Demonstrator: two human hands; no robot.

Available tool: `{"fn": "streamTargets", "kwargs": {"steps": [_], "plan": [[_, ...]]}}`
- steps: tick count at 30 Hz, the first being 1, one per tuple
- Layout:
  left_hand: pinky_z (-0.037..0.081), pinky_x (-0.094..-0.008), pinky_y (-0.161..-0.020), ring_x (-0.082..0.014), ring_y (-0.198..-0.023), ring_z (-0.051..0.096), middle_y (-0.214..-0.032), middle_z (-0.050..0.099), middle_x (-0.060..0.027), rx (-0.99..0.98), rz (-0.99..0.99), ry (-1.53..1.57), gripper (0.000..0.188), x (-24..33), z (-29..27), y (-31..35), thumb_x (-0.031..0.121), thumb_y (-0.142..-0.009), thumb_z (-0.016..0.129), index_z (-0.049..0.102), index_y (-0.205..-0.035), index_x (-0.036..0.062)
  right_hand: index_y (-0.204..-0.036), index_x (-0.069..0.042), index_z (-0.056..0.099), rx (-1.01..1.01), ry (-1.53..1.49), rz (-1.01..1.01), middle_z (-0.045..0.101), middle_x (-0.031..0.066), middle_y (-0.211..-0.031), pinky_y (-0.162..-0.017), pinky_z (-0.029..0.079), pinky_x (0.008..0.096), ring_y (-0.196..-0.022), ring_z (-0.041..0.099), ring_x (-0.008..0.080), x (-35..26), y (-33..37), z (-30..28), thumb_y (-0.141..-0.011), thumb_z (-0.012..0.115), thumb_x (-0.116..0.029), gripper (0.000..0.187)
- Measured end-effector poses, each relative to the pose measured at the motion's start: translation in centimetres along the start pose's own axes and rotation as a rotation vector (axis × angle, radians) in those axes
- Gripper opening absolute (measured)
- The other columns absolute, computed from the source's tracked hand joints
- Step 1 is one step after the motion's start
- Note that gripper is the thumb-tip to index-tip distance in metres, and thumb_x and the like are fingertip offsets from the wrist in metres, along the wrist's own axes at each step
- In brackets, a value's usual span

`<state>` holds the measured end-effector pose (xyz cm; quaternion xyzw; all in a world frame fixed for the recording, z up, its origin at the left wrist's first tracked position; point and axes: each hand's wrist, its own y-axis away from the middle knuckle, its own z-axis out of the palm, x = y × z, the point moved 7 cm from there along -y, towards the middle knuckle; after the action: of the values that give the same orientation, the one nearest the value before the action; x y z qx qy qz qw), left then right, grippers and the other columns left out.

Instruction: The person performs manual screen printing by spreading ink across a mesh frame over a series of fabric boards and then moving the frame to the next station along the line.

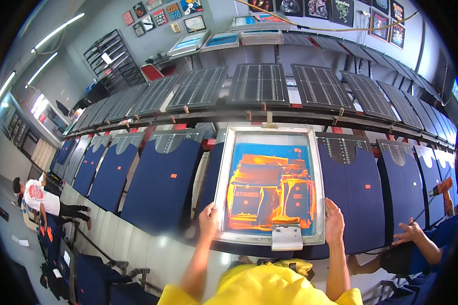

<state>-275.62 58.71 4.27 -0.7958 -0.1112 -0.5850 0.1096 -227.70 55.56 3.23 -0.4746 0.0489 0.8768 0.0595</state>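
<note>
Honestly, left hand looks like it's pinching the side rim of the inky screen, right hand flatter against the opposite rim, fingers fairly straight and close together, probably to balance it. Screen's right over the near row, squeegee parked at its near end, likely for easy reach. Navy shirts stretch over boards either side, presumably for flatness. Beyond: bare dark boards, then screens stacked up top, maybe for space.

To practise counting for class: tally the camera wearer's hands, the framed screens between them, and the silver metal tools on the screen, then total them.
Hands: 2 (left hand, right hand)
Framed screen: 1
Silver metal tool: 1
Total: 4
</note>
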Motion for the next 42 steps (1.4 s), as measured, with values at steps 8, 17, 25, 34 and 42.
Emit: {"fn": "streamTargets", "kwargs": {"steps": [8,17,25,34,42], "plan": [[0.046,-0.0327,-0.097,-0.0209,-0.111,0.063,-0.118,0.069,-0.0175,-0.005,-0.058,-0.001,0.049,1.7,-0.9,0.1,0.031,-0.098,0.061,0.062,-0.124,-0.0108,-0.141,0.0,0.048,-0.026,-0.008,0.027,0.051,0.013,-0.145,-0.115,0.031,0.0429,-0.135,0.045,0.0257,-2.4,0.5,1.2,-0.097,0.051,-0.048,0.065],[0.047,-0.0328,-0.078,-0.0171,-0.082,0.059,-0.087,0.068,-0.0092,0.1,0.02,-0.02,0.04,3.2,-1.0,0.2,0.029,-0.097,0.06,0.066,-0.105,-0.0103,-0.139,0.0,0.049,-0.008,-0.02,0.016,0.054,0.0109,-0.141,-0.112,0.032,0.0424,-0.133,0.047,0.0242,-2.2,0.0,0.9,-0.099,0.052,-0.047,0.062],[0.048,-0.0321,-0.089,-0.0207,-0.099,0.065,-0.107,0.071,-0.0156,0.033,-0.054,-0.085,0.04,3.5,-1.1,0.0,0.023,-0.098,0.056,0.064,-0.118,-0.0106,-0.139,0.003,0.049,0.028,-0.018,0.02,0.053,0.0136,-0.142,-0.114,0.032,0.0423,-0.134,0.047,0.0246,-1.2,0.0,0.7,-0.099,0.053,-0.045,0.063],[0.047,-0.0352,-0.101,-0.0307,-0.12,0.063,-0.127,0.065,-0.0261,-0.02,-0.104,-0.18,0.05,3.5,-0.1,0.1,0.027,-0.098,0.058,0.058,-0.128,-0.0129,-0.139,0.005,0.052,0.041,0.043,-0.071,0.051,0.0161,-0.145,-0.117,0.03,0.0402,-0.138,0.044,0.0249,2.0,-1.2,-1.9,-0.102,0.05,-0.035,0.054],[0.049,-0.0382,-0.099,-0.0341,-0.116,0.065,-0.123,0.065,-0.0302,0.034,0.074,-0.205,0.05,1.9,0.3,-0.2,0.024,-0.097,0.06,0.056,-0.128,-0.0152,-0.135,-0.001,0.057,0.041,0.689,-0.249,0.046,0.0197,-0.15,-0.118,0.028,0.0418,-0.144,0.036,0.0315,0.8,-0.5,0.0,-0.1,0.051,-0.023,0.042]]}}
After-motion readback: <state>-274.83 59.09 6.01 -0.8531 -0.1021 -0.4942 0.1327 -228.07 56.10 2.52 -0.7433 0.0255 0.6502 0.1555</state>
